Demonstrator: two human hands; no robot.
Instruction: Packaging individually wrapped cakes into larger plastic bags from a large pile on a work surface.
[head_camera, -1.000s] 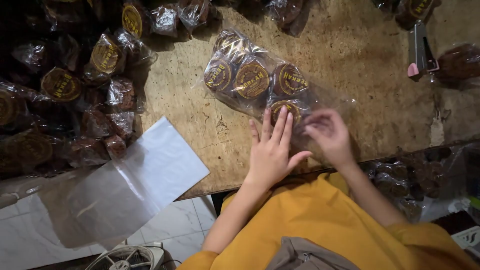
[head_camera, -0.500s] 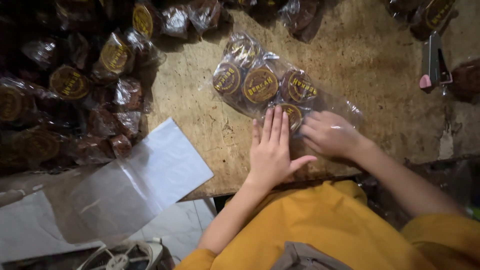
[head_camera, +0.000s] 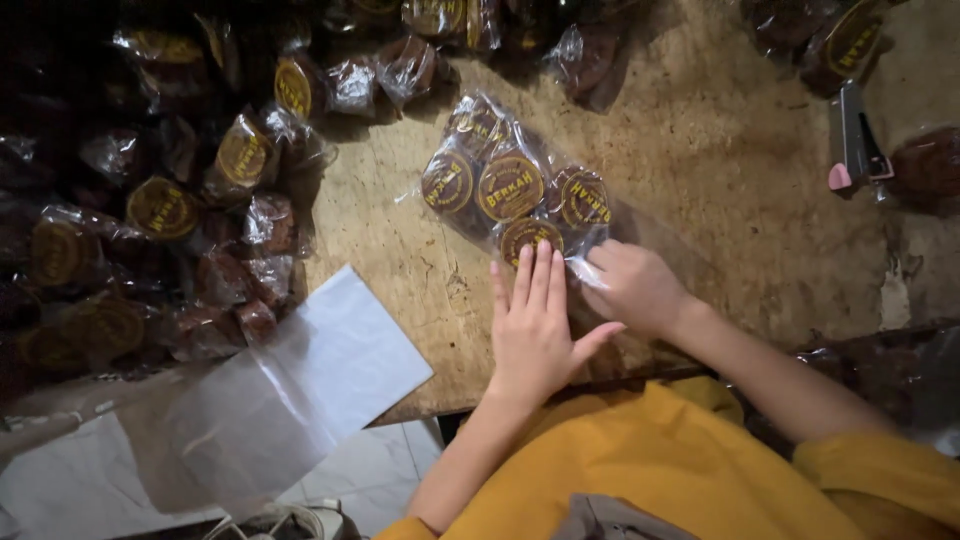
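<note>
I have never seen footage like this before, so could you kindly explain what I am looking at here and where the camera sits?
The camera is worn on a person's head and looks straight down at their own two bare hands; no machine is involved. The left hand lies flat, fingers pressing the near edge of a clear plastic bag holding several round dark packets with yellow labels. The right hand pinches the same bag's open end. It rests on a worn wooden table. A heap of similar wrapped packets lies left, empty clear bags hang over the near edge, and a stapler sits far right.
</note>
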